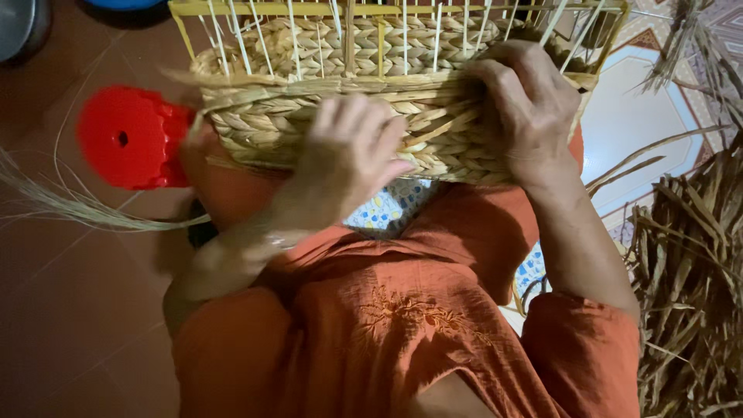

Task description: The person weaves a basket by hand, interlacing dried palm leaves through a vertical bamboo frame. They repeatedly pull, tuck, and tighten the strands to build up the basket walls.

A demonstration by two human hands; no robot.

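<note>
STEP: weaving a row on half-made woven basket (371, 85), held on lap | LEFT: left hand (352, 155) grip curled on basket's front side | RIGHT: right hand (526, 108) grip closed over a braided strand at right end | NEXT: likely needs strand tucked between thin upright ribs (405, 35) | NEAR: red plastic stool (128, 139), dry reed pile (689, 286) on floor

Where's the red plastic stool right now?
In the head view the red plastic stool stands on the floor at the left, touching the woven basket's left end, beside the left hand.
</note>
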